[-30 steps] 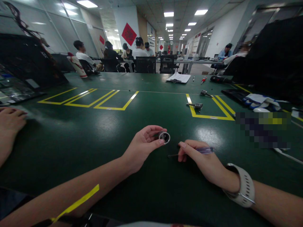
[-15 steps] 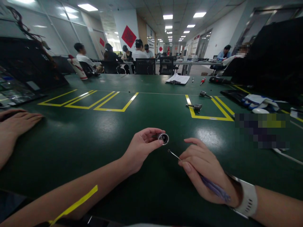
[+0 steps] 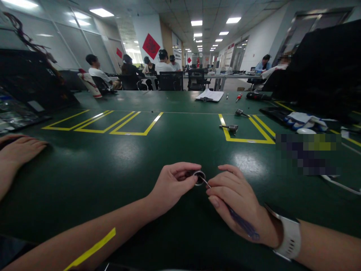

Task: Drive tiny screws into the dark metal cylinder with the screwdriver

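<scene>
Fingers of the right hand (image 3: 237, 199) are curled snugly around the translucent handle of a slim tool (image 3: 243, 224), whose shaft points to ten o'clock, into the mouth of a small metal cup (image 3: 200, 174); the tip is hidden. From the cup's nine o'clock, the left hand (image 3: 170, 186) pinches it between thumb and fingers. That pinch alone seems to steady it, so an off-centre push could twist it loose or send the tip skidding toward the left thumb. If dropped, it could roll across the tabletop (image 3: 158, 150), whose near edge shows around seven o'clock. Sideways, there is room until another person's hand (image 3: 24, 148), well apart at nine o'clock. Toward one o'clock, a stemmed metal part (image 3: 233, 128) and a second stemmed part (image 3: 239, 112) bound forward reach; farther, a clipboard (image 3: 210, 95) lies near twelve.
</scene>
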The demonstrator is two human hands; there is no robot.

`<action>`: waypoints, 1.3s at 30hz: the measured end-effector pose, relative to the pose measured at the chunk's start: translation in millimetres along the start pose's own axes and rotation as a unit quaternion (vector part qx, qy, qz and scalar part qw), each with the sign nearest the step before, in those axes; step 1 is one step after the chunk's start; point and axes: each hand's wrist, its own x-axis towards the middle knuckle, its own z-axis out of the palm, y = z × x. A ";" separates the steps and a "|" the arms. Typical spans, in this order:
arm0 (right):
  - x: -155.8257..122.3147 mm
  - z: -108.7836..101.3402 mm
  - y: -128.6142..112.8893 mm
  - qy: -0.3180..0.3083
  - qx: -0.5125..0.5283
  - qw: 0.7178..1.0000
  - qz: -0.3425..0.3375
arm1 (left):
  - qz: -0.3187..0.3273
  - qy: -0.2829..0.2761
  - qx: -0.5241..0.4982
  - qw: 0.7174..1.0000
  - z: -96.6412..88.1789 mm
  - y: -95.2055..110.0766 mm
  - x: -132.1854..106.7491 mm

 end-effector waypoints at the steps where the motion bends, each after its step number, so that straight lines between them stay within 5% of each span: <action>1: 0.0 0.1 -0.4 0.002 -0.002 1.000 -0.002 | 0.009 0.002 0.002 1.000 0.6 -0.5 -0.1; 10: -0.5 0.9 -2.8 -0.002 -0.006 1.000 -0.021 | 0.053 0.048 0.040 0.997 4.4 -2.2 -0.2; 19: -2.0 2.7 -0.8 -0.007 0.026 1.000 -0.008 | 0.038 0.016 0.054 0.998 -0.6 -4.6 3.8; 24: 1.7 -1.2 2.1 -0.031 0.119 0.988 0.096 | 0.023 0.009 0.046 0.999 -12.8 -8.0 14.6; 27: 10.2 -1.3 5.7 -0.067 0.180 0.945 0.265 | 0.062 -0.020 0.128 0.990 -27.5 -15.0 32.1; 31: 23.9 5.1 18.3 -0.091 0.260 0.860 0.429 | 0.150 0.027 0.362 0.920 -47.6 -16.3 63.2; 34: 34.6 12.2 31.0 -0.031 0.319 0.828 0.460 | 0.160 0.045 0.473 0.865 -55.0 -11.2 83.4; 39: 52.1 27.6 49.8 0.057 0.459 0.771 0.437 | 0.210 0.061 0.536 0.815 -57.8 -12.8 105.8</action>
